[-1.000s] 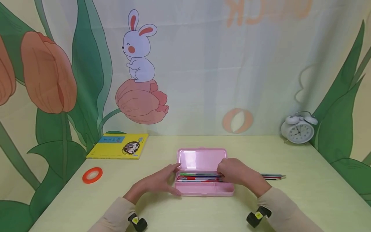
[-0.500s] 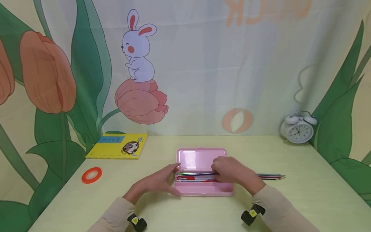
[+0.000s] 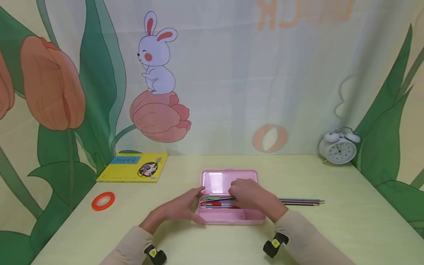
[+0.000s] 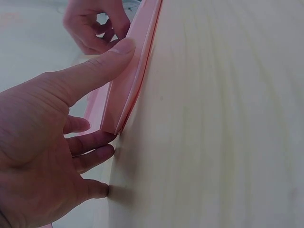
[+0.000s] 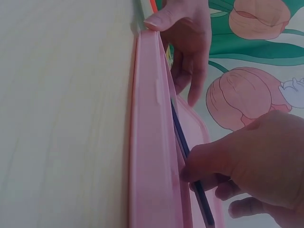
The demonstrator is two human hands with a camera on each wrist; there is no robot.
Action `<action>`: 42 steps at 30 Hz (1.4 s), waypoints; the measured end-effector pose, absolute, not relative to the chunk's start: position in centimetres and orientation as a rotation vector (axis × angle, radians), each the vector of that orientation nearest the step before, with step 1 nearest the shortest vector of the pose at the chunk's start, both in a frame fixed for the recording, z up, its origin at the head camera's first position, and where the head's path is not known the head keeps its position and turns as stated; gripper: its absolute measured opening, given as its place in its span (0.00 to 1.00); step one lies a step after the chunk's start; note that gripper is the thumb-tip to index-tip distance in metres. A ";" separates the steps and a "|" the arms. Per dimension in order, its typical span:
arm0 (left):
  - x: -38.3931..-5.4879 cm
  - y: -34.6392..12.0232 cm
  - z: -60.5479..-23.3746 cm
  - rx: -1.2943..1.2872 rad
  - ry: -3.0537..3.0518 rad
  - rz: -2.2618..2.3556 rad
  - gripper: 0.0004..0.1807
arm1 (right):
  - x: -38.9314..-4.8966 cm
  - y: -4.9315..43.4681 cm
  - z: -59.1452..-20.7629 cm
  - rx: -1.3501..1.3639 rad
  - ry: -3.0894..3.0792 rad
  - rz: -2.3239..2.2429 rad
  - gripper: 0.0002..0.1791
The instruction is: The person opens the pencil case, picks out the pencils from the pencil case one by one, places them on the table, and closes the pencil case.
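A pink pencil case [image 3: 222, 217] lies open on the table, its lid [image 3: 212, 181] folded back. My left hand [image 3: 180, 206] holds the case's left end, with the thumb at the front corner and fingertips at the rear. Thumb and fingers of my right hand [image 3: 248, 193] pinch a dark pencil [image 5: 180, 134], which slants down into the rear compartment. Pens with red [image 3: 216, 204] and green [image 3: 211, 198] parts lie in that compartment. The front compartment's bare pink floor shows. My right hand hides the rear compartment's right part.
Several pencils [image 3: 303, 201] lie on the table just right of the case. A yellow book [image 3: 132, 171] and an orange tape roll [image 3: 103, 201] are on the left. At the back right stands a white alarm clock [image 3: 338, 148]. A printed curtain [image 3: 225, 92] hangs behind the table.
My right hand has moved left over the case with the dark pencil, uncovering more of the pencils on the table. The left hand keeps its place on the case.
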State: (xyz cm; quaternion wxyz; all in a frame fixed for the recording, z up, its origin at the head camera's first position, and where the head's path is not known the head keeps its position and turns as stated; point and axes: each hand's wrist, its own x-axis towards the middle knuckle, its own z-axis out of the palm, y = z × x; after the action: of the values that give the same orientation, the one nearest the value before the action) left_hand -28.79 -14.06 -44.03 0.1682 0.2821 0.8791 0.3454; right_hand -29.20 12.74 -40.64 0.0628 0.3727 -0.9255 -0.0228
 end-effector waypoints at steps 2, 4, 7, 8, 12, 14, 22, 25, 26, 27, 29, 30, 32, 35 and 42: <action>-28.8 -14.1 -44.1 0.799 2.499 0.982 0.64 | -29.2 12.2 -40.7 1.119 -2.818 -0.067 0.04; -28.8 -14.2 -44.0 0.797 2.491 0.987 0.64 | -29.1 11.7 -40.7 1.115 -2.836 -0.057 0.03; -28.7 -14.2 -44.0 0.798 2.486 0.990 0.64 | -29.3 11.2 -41.0 1.130 -2.837 -0.048 0.03; -28.7 -14.2 -43.9 0.800 2.487 0.992 0.64 | -29.3 11.0 -41.1 1.142 -2.828 -0.042 0.03; -28.7 -14.3 -43.9 0.815 2.493 0.989 0.64 | -29.5 10.4 -41.2 1.211 -2.764 -0.046 0.01; -28.7 -14.3 -44.0 0.823 2.493 0.992 0.64 | -29.5 10.2 -41.2 1.234 -2.737 -0.085 0.02; -28.8 -14.3 -44.1 0.831 2.489 0.999 0.64 | -29.5 9.6 -41.1 1.222 -2.720 -0.219 0.02; -28.8 -14.3 -44.1 0.818 2.495 0.979 0.64 | -29.3 9.7 -41.1 1.206 -2.733 -0.217 0.02; -28.8 -14.3 -44.1 0.815 2.497 0.975 0.64 | -29.3 9.8 -41.1 1.193 -2.743 -0.206 0.02; -28.8 -14.3 -44.2 0.815 2.497 0.974 0.64 | -29.3 9.9 -41.1 1.179 -2.752 -0.188 0.03; -28.8 -14.2 -44.1 0.814 2.496 0.975 0.64 | -29.2 10.0 -41.3 1.144 -2.775 -0.143 0.04; -28.8 -14.2 -44.2 0.816 2.494 0.979 0.64 | -29.2 10.1 -41.4 1.128 -2.784 -0.122 0.04; -28.8 -14.2 -44.1 0.819 2.491 0.989 0.64 | -29.2 10.3 -41.5 1.109 -2.793 -0.092 0.04; -28.8 -14.2 -44.1 0.818 2.491 0.992 0.63 | -29.2 10.6 -41.6 1.095 -2.797 -0.061 0.03; -28.8 -14.1 -44.0 0.809 2.496 0.979 0.64 | -28.8 11.4 -41.5 1.063 -2.822 -0.003 0.05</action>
State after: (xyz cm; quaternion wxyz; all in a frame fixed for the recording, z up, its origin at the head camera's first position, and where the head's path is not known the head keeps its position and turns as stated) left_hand -28.76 -14.07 -43.99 0.1695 0.2847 0.8784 0.3445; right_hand -28.75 11.44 -41.51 0.0628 0.3518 -0.9340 -0.0010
